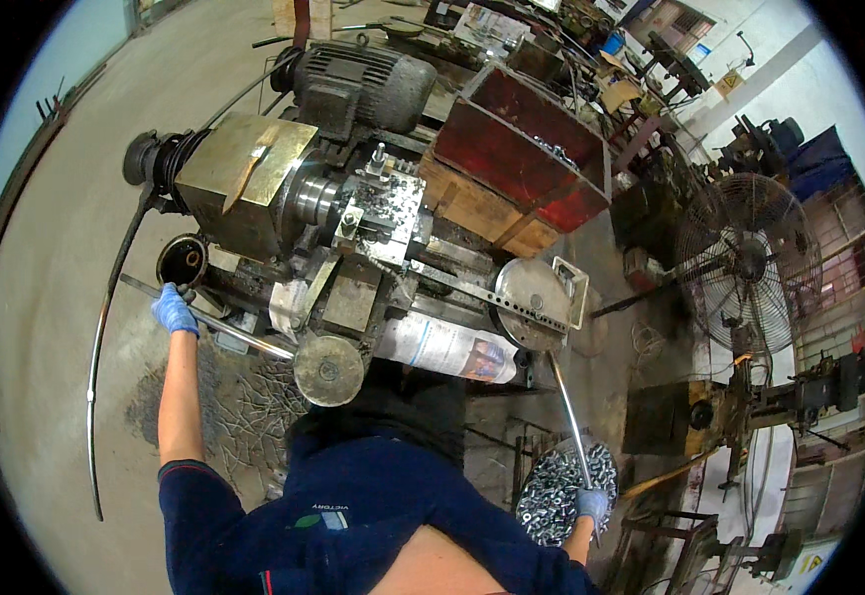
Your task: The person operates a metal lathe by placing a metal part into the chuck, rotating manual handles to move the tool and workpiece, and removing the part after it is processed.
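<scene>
My left hand (174,310), in a blue glove, is closed round a long metal lever (244,337) left of the machine. This lever slants down to a round metal hub (329,371) on the machine's near side. On the right, my blue-gloved right hand (591,505) is wrapped round a second metal lever (568,412), low down beside a round container of small shiny metal parts (552,483). Its upper end meets the machine near a large metal disc (532,297). Between the levers stands the greasy metalworking machine (383,213), with a shiny spindle (315,201) at its middle.
A dark motor (373,87) sits behind the machine. Beside it, a red metal box (522,139) rests on wood. A big caged fan (750,258) stands at the right. Metal shavings (254,407) litter the floor left of me, and a thin rod (95,397) hangs at far left.
</scene>
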`<state>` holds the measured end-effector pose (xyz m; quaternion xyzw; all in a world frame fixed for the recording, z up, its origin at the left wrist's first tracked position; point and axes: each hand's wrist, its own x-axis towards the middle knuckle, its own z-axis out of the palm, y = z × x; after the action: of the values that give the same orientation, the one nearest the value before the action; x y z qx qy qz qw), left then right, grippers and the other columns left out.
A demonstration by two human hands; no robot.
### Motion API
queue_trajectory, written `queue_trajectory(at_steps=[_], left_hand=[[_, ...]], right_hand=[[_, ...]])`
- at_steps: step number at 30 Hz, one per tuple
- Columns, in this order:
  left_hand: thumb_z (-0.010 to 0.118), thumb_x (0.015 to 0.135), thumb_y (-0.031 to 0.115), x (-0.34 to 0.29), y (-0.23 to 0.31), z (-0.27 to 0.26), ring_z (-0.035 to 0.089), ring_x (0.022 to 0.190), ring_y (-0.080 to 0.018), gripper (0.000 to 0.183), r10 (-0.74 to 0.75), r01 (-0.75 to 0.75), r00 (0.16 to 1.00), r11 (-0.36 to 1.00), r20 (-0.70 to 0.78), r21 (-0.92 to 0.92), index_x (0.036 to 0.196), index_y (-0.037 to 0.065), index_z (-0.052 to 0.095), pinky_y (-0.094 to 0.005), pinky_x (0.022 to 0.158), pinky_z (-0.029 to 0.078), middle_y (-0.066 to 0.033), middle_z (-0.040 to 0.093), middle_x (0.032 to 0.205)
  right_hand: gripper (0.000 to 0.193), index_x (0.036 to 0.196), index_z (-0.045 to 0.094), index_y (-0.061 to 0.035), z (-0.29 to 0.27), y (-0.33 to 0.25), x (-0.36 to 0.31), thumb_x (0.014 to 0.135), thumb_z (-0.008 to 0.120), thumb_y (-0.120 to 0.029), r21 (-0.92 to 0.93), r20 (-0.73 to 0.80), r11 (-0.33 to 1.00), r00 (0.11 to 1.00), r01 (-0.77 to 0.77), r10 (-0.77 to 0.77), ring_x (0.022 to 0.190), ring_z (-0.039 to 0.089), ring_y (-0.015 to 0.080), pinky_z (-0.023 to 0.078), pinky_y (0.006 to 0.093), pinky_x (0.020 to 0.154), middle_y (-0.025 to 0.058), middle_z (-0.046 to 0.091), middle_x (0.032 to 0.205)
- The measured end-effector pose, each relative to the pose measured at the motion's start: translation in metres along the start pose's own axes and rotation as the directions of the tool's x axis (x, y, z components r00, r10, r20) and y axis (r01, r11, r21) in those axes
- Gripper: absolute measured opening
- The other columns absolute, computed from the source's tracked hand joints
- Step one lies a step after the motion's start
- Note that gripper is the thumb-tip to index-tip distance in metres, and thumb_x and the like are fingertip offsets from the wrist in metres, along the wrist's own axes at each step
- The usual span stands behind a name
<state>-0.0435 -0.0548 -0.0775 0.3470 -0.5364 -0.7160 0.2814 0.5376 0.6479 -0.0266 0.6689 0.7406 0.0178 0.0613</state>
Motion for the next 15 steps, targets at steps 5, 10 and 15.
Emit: queue_trajectory(at_steps=[5, 10, 15], left_hand=[[0.057, 0.084, 0.007, -0.005, 0.005, 0.001, 0.059, 0.047, -0.0178, 0.014, -0.021, 0.022, 1.000, 1.000, 0.016, -0.021, 0.083, -0.006, 0.055, -0.0288, 0.044, 0.052, -0.0129, 0.062, 0.065], [0.057, 0.084, 0.007, -0.005, 0.005, 0.002, 0.059, 0.048, -0.0185, 0.014, -0.022, 0.023, 1.000, 0.999, 0.009, -0.046, 0.082, -0.006, 0.054, -0.0292, 0.045, 0.052, -0.0131, 0.062, 0.066], [0.057, 0.084, 0.006, -0.001, 0.003, 0.002, 0.059, 0.048, -0.0200, 0.012, -0.059, 0.059, 0.998, 0.993, 0.006, -0.106, 0.082, -0.006, 0.053, -0.0302, 0.045, 0.053, -0.0138, 0.061, 0.066]], right_hand=[[0.036, 0.085, 0.067, -0.0017, -0.004, -0.005, -0.003, 0.066, 0.070, -0.032, -0.039, 0.052, 0.999, 0.998, -0.032, 0.034, 0.086, 0.064, 0.0383, 0.051, 0.0425, 0.077, 0.0241, 0.065, 0.091], [0.037, 0.084, 0.067, -0.0009, -0.004, -0.005, -0.012, 0.066, 0.069, -0.033, -0.035, -0.016, 0.998, 0.998, -0.054, 0.054, 0.086, 0.064, 0.0375, 0.052, 0.0431, 0.076, 0.0240, 0.065, 0.088], [0.042, 0.083, 0.066, -0.0002, 0.003, -0.002, -0.010, 0.063, 0.073, -0.037, -0.044, -0.030, 0.999, 0.999, -0.030, 0.028, 0.083, 0.064, 0.0373, 0.052, 0.0428, 0.076, 0.0239, 0.065, 0.086]])
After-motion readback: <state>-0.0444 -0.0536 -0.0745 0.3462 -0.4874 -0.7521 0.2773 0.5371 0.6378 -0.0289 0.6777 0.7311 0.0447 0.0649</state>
